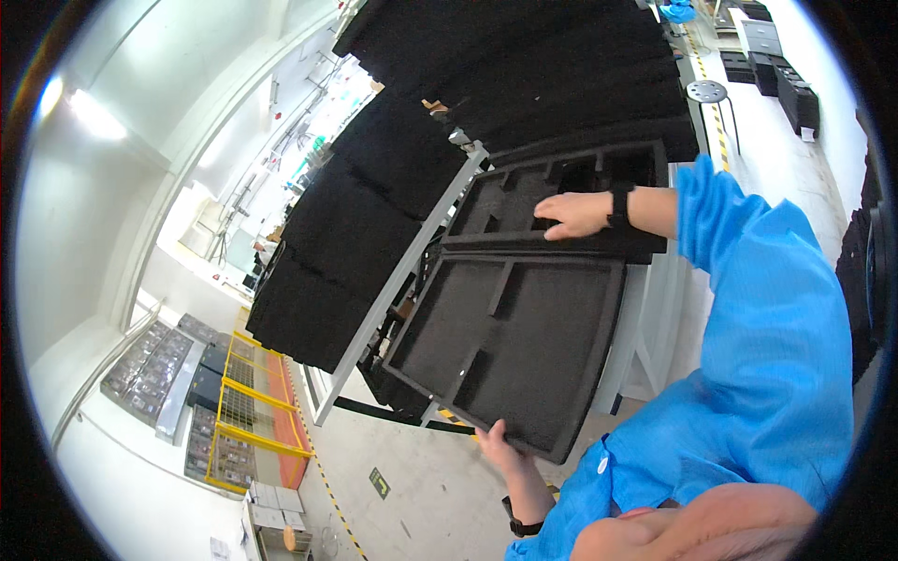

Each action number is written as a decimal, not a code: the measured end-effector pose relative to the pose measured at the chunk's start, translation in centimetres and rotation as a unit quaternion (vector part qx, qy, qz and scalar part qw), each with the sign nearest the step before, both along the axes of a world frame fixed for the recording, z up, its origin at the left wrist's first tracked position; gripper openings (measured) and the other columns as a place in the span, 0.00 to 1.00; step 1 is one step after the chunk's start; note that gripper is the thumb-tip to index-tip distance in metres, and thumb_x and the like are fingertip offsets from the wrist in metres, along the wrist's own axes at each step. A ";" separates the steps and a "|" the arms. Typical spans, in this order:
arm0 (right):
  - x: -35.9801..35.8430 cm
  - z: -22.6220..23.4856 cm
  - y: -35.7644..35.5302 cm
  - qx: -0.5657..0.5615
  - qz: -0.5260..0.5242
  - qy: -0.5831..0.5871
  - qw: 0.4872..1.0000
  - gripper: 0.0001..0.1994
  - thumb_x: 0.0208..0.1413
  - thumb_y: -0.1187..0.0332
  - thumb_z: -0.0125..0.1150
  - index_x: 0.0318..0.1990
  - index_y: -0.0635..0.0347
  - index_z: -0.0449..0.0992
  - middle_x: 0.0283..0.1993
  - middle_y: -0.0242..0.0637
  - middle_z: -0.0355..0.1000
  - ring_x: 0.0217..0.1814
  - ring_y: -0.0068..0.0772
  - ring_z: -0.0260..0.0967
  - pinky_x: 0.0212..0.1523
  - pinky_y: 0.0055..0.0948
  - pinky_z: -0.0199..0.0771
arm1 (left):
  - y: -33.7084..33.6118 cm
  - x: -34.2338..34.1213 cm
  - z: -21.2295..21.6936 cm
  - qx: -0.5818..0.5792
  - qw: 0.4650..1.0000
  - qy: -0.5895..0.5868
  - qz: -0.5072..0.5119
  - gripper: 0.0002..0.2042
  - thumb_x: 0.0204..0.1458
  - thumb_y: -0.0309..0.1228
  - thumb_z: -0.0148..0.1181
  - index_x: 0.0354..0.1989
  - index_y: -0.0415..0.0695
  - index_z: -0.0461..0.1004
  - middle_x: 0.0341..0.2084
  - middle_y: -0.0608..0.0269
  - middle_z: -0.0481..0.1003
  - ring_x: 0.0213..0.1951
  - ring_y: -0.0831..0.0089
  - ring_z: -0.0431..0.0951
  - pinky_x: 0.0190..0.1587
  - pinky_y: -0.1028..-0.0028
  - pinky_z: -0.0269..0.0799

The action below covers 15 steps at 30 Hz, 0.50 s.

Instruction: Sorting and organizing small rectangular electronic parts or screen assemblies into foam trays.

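My left hand [503, 453] is closed on the near edge of a black foam tray [552, 346], thumb on top and fingers underneath. This tray has a raised rim and short dividers, and it tilts down toward me. Behind it lies a second black tray [496, 241] with several compartments. Over that second tray is my right hand [575, 215], fingers stretched out and holding nothing; whether it touches the tray I cannot tell. Both my wrists carry dark bands, and blue sleeves cover my arms.
Tall stacks of black trays [561, 75] stand behind and to the left [346, 252]. A pale metal rail [402, 280] runs beside the trays. Yellow barrier frames [245, 416] stand on the left; a round stool [708, 92] and black boxes [795, 98] are at the far right.
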State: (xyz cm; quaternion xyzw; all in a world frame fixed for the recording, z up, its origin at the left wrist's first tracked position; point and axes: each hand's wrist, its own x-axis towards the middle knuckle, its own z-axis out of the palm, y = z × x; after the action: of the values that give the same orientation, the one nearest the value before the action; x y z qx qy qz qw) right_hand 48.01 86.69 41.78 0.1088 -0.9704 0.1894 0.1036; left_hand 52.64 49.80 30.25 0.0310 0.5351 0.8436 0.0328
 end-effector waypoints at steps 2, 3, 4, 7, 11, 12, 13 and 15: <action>3.2 1.1 -1.1 0.027 0.011 0.023 0.999 0.25 0.48 0.57 0.49 0.46 0.72 0.60 0.48 0.53 0.59 0.52 0.48 0.56 0.51 0.34 0.57 | -1.9 0.3 0.0 0.017 1.000 0.012 0.017 0.25 0.36 0.23 0.46 0.49 0.33 0.55 0.43 0.52 0.63 0.43 0.62 0.65 0.47 0.68 0.59; 5.6 2.1 -1.8 0.032 0.014 0.031 0.999 0.26 0.48 0.55 0.49 0.46 0.72 0.60 0.48 0.53 0.59 0.51 0.47 0.56 0.51 0.35 0.57 | -3.2 0.6 0.1 0.024 0.998 0.025 0.045 0.25 0.35 0.23 0.46 0.48 0.33 0.56 0.42 0.52 0.64 0.42 0.62 0.65 0.47 0.67 0.60; 7.4 1.6 -2.0 0.032 0.025 0.069 0.997 0.28 0.48 0.53 0.49 0.47 0.72 0.59 0.49 0.53 0.59 0.52 0.47 0.56 0.51 0.36 0.57 | -4.2 0.8 0.5 0.031 0.996 0.040 0.069 0.25 0.34 0.23 0.45 0.47 0.32 0.57 0.41 0.52 0.65 0.42 0.61 0.66 0.47 0.66 0.61; 11.8 1.2 -3.8 -0.043 0.085 0.024 0.995 0.36 0.48 0.46 0.46 0.51 0.74 0.54 0.53 0.56 0.53 0.56 0.47 0.52 0.55 0.35 0.53 | -4.4 3.7 5.3 0.049 0.984 0.087 0.150 0.29 0.32 0.25 0.47 0.50 0.33 0.53 0.44 0.47 0.61 0.44 0.56 0.65 0.45 0.59 0.63; 14.5 -1.1 -7.6 -0.352 0.169 -0.067 0.918 0.35 0.47 0.50 0.50 0.53 0.71 0.51 0.53 0.53 0.54 0.55 0.43 0.54 0.55 0.34 0.53 | 2.3 5.5 10.2 -0.023 0.957 0.251 0.141 0.33 0.34 0.26 0.48 0.54 0.36 0.47 0.48 0.47 0.56 0.45 0.53 0.63 0.46 0.58 0.65; 15.3 -1.7 -8.2 -0.467 0.202 -0.059 0.859 0.34 0.47 0.52 0.53 0.54 0.69 0.50 0.54 0.51 0.54 0.55 0.40 0.54 0.55 0.34 0.53 | 4.6 5.8 10.8 -0.026 0.961 0.249 0.117 0.33 0.34 0.26 0.48 0.54 0.36 0.47 0.48 0.47 0.56 0.45 0.53 0.63 0.46 0.58 0.65; 15.4 -1.9 -9.2 -0.477 0.193 -0.055 0.856 0.34 0.47 0.52 0.53 0.54 0.69 0.50 0.54 0.51 0.54 0.55 0.40 0.54 0.55 0.34 0.53 | 6.5 5.8 11.3 -0.002 0.956 0.274 0.108 0.32 0.34 0.26 0.48 0.54 0.37 0.49 0.47 0.47 0.58 0.44 0.55 0.64 0.45 0.59 0.65; 16.4 -2.3 -10.6 -0.681 0.170 0.104 0.705 0.36 0.45 0.59 0.58 0.57 0.64 0.45 0.56 0.45 0.52 0.56 0.36 0.53 0.56 0.36 0.51 | 9.3 5.8 11.6 0.018 0.954 0.292 0.067 0.31 0.34 0.26 0.48 0.54 0.38 0.51 0.46 0.47 0.59 0.43 0.56 0.65 0.44 0.60 0.66</action>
State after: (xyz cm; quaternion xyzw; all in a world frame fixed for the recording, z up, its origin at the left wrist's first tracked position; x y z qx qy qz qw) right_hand 64.40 76.11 39.43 0.1909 -0.5256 0.8004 0.2161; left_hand 58.44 59.09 41.85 0.2409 0.5065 0.8075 -0.1825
